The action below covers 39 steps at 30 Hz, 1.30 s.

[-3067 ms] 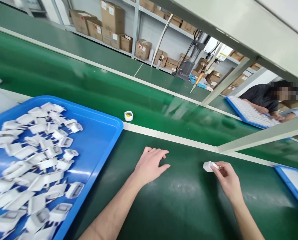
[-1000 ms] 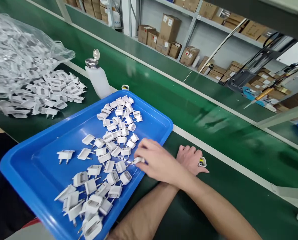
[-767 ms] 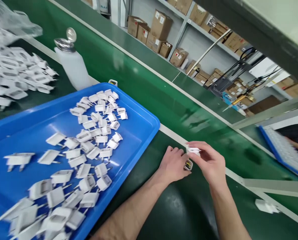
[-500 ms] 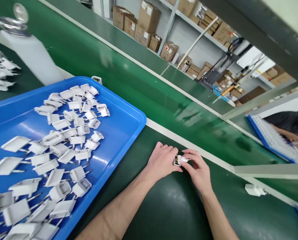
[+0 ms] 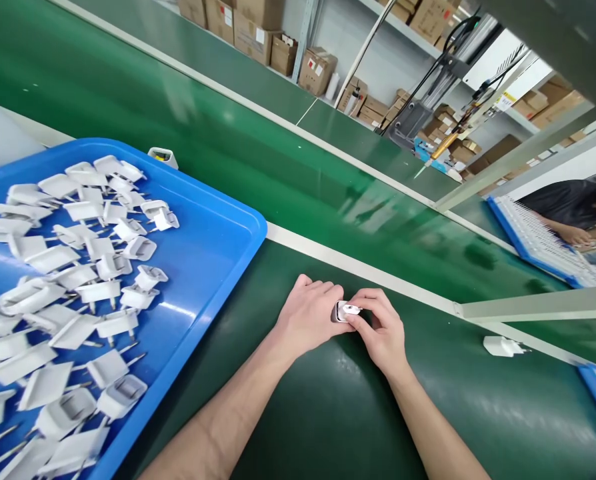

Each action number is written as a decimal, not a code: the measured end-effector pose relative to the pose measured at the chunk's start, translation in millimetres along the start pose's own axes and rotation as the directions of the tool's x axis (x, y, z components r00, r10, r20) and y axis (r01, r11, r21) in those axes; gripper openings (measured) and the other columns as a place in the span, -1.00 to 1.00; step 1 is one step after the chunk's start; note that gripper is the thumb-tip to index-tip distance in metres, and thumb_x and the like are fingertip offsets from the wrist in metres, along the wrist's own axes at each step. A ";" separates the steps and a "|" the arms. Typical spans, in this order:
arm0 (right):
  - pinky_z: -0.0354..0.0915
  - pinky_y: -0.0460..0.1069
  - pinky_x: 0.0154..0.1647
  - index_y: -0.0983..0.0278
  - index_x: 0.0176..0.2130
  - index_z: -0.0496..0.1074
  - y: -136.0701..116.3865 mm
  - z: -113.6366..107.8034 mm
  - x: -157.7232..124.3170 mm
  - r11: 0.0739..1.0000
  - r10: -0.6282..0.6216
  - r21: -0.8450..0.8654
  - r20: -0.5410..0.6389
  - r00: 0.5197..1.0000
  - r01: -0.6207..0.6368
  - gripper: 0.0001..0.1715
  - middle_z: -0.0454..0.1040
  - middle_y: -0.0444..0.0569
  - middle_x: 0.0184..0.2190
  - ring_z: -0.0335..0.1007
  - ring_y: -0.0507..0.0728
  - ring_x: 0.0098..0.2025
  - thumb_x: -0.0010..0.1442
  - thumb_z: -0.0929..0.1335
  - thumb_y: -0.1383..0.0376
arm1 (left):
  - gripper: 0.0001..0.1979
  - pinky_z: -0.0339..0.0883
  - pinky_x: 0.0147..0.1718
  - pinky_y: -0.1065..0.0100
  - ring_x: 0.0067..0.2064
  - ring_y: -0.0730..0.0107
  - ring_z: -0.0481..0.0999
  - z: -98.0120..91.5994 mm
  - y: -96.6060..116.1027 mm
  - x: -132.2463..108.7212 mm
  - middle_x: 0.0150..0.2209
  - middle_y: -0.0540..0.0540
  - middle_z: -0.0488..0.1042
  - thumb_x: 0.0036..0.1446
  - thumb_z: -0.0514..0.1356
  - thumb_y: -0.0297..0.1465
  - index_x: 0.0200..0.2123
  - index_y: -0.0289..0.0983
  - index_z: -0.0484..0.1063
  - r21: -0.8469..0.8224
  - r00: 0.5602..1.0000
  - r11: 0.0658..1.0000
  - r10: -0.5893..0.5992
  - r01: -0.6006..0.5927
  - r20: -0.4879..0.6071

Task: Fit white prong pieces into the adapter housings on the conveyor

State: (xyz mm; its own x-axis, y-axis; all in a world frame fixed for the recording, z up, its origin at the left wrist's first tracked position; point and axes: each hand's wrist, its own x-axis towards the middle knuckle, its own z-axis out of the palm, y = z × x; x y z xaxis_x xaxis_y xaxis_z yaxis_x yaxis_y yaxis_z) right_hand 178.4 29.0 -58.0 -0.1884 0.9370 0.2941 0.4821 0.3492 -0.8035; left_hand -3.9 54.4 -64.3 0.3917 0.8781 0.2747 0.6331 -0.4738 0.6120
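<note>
My left hand [image 5: 311,308] is closed around a white plug charger housing [image 5: 337,312], whose open end faces right. My right hand [image 5: 381,327] pinches a small white piece [image 5: 351,309] between thumb and fingers at that open end. The two parts meet there, but how far the piece sits inside is hard to make out. Both hands are just above the dark green work surface [image 5: 323,413]. To their left, a blue tray [image 5: 228,280] holds many white plug housings [image 5: 98,291] with metal pins.
A white plug [image 5: 501,346] lies at the right by a metal post [image 5: 538,305]. Another white housing [image 5: 163,158] stands behind the tray on the green belt [image 5: 218,167]. A person [image 5: 568,207] sits at far right beside a blue tray of white parts [image 5: 533,243].
The view has shifted, so the tray and hands appear farther left. The small white piece now covers more of the housing's opening, and the yellow inside it no longer shows.
</note>
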 end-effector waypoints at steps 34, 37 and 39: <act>0.31 0.14 0.01 0.16 -0.23 0.49 -18.7 1.1 9.8 0.995 0.002 -0.099 0.028 1.000 0.000 -0.95 0.40 -0.02 -0.13 0.37 0.21 -0.05 0.25 0.44 0.31 | -0.68 0.07 -0.13 0.18 -0.24 0.31 0.48 -7.9 2.2 1.9 -0.32 0.02 0.52 0.21 0.24 -0.09 -0.34 -0.24 0.37 0.039 0.997 0.999 -0.025 0.022 0.077; 0.31 0.12 0.05 0.15 -0.24 0.50 -9.4 -16.4 10.3 0.986 0.007 -0.166 -0.033 0.999 -0.013 -0.96 0.41 -0.02 -0.12 0.38 0.20 -0.02 0.24 0.45 0.27 | -0.69 0.09 -0.11 0.18 -0.21 0.27 0.51 -13.5 3.6 5.1 -0.28 0.04 0.55 0.17 0.28 -0.11 -0.15 -0.20 0.44 0.022 0.994 0.999 -0.029 0.027 0.106; 0.33 0.09 0.04 0.14 -0.24 0.51 3.8 -41.3 3.9 0.955 0.029 -0.292 -0.088 0.996 -0.054 -0.93 0.43 -0.03 -0.11 0.39 0.19 -0.01 0.24 0.45 0.22 | -0.61 0.12 -0.12 0.18 -0.26 0.26 0.50 -14.9 1.4 8.7 -0.35 0.06 0.53 0.14 0.29 -0.12 -0.03 -0.17 0.44 0.015 0.992 0.998 -0.062 0.061 0.111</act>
State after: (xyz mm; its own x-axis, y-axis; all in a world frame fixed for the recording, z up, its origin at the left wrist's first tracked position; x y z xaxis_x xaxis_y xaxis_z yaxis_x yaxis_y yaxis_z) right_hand 214.9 34.3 -38.5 -0.0981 0.9439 0.3153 0.7205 0.2859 -0.6318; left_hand -9.5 62.4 -50.0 0.4231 0.8932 0.1519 0.6657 -0.4202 0.6166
